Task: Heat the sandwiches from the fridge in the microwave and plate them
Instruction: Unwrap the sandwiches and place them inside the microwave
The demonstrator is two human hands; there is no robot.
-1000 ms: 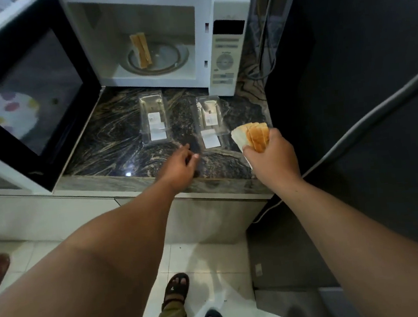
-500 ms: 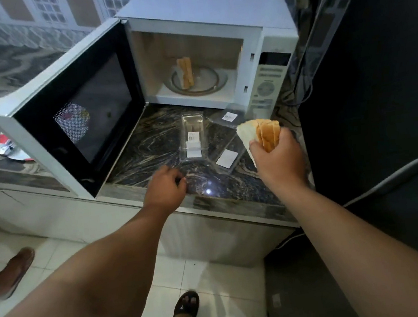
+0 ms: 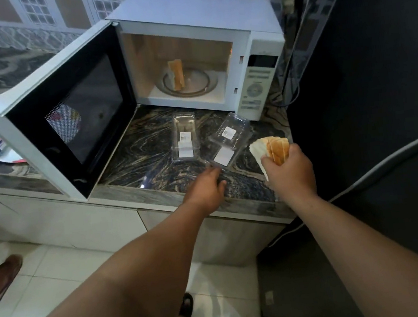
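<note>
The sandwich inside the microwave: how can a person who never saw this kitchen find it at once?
Find the white microwave on the dark marble counter, its door swung open. On its glass turntable stands one sandwich, upright on edge. The other sandwich is outside, in the right hand.

The dark marbled surface [image 3: 149, 149] carries a white microwave [image 3: 194, 16] at the far side, door open. Two clear plastic packages lie near its front: one [image 3: 184, 137] left, one [image 3: 229, 140] right, just beside each other.
</note>
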